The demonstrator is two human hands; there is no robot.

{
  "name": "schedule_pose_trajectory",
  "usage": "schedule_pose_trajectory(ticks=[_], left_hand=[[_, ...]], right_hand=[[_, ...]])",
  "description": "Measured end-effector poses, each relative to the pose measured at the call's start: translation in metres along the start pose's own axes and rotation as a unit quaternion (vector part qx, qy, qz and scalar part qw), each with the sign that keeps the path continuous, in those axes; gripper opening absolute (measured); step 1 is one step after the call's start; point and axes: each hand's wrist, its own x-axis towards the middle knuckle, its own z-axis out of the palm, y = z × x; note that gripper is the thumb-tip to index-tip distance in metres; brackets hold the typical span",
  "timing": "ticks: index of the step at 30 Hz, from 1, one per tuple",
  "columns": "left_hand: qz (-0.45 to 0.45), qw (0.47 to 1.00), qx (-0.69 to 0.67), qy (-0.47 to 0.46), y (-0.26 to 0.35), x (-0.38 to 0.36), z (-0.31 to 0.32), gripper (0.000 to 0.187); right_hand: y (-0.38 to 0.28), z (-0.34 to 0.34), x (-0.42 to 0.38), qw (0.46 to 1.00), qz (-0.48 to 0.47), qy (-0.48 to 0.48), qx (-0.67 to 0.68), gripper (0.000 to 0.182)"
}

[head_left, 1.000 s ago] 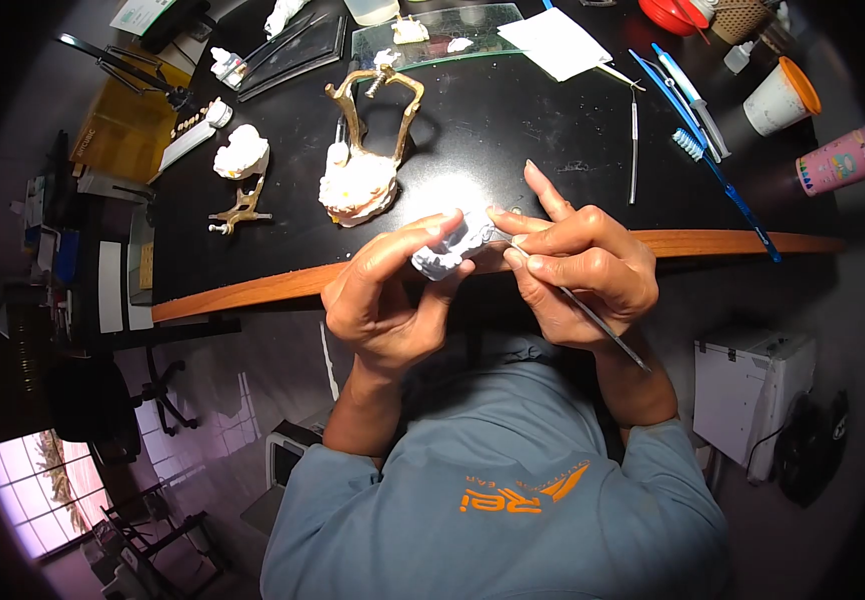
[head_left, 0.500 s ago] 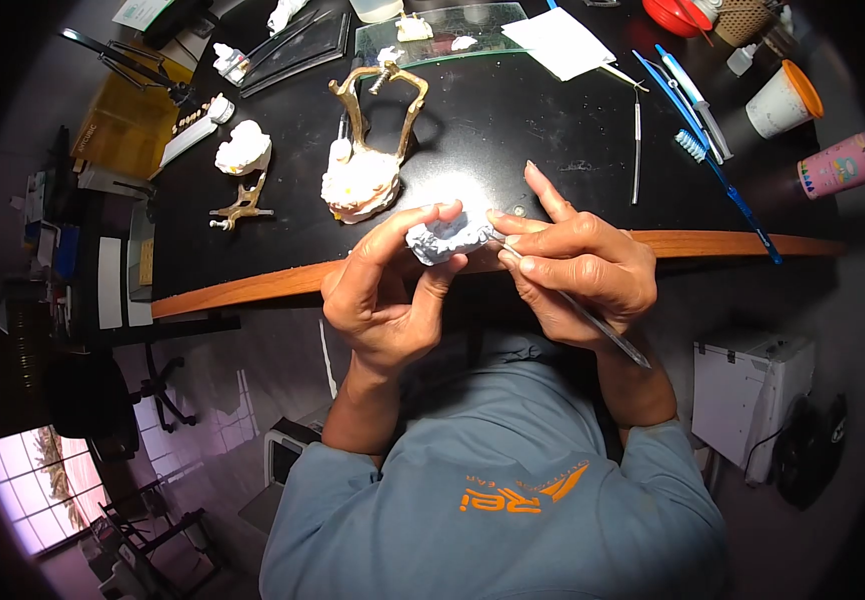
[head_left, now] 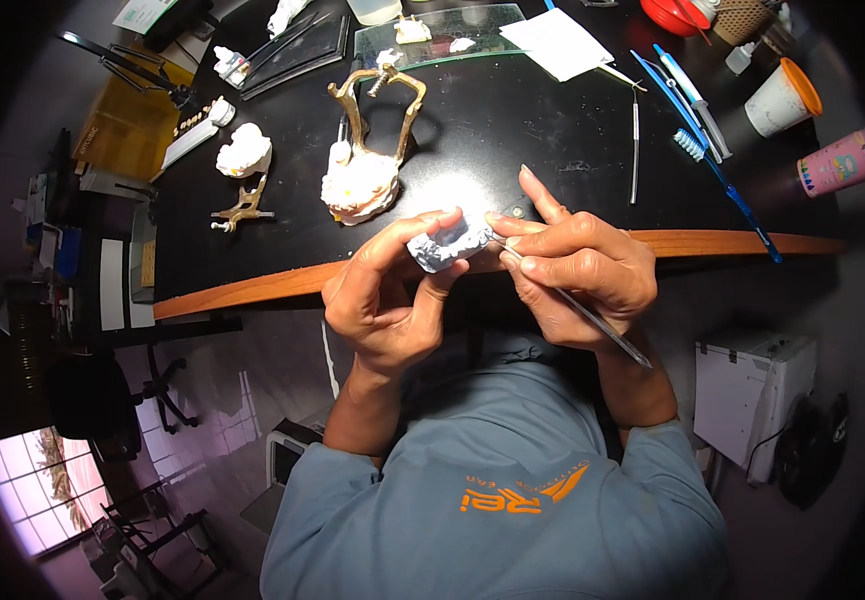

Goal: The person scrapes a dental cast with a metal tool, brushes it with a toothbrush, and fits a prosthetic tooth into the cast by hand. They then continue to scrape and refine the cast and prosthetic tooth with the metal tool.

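Pinched between the thumb and fingers of my left hand (head_left: 385,290) is a pale grey dental cast (head_left: 440,250), arch-shaped with a bumpy tooth row. It is held just over the table's wooden front edge. My right hand (head_left: 583,270) grips a thin metal dental carving tool (head_left: 593,318) like a pen, its little finger raised. The tool's tip meets the right end of the cast, though the exact contact is too small to make out. Beyond my hands stands a brass articulator (head_left: 408,120) with a whitish plaster cast (head_left: 361,188) at its base.
Left of the articulator lies another articulator part (head_left: 245,200) bearing a plaster cast (head_left: 245,150). A glass slab (head_left: 443,32) and white paper (head_left: 560,45) sit at the back. On the right are a blue toothbrush (head_left: 723,180), a thin metal instrument (head_left: 636,150), a cup (head_left: 783,100) and a pink can (head_left: 840,163).
The cast has tilted slightly in my left hand, showing more of its smooth side. My right hand and the tool have barely moved.
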Motion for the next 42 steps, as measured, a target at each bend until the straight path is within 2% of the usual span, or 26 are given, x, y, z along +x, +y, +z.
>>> schedule_pose_trajectory(ticks=[19,31,38,41,42], left_hand=[[0.030,0.999,-0.009,-0.006,-0.004,0.002,0.000,0.043],[0.031,1.000,-0.004,0.004,-0.003,0.003,0.004,0.041],[-0.001,0.997,0.077,0.028,-0.006,0.003,0.012,0.042],[-0.025,0.996,0.062,0.054,-0.001,0.005,0.015,0.041],[-0.028,0.995,0.073,0.053,0.000,0.006,0.015,0.041]], right_hand=[[0.001,-0.001,0.004,1.000,-0.013,-0.001,-0.017,0.021],[0.002,-0.005,0.006,1.000,0.012,-0.009,0.011,0.020],[-0.001,0.000,0.009,0.985,0.093,0.119,0.084,0.017],[0.001,-0.020,0.020,0.992,0.095,0.079,-0.025,0.015],[0.001,-0.031,0.027,0.992,0.062,0.037,-0.106,0.014]])
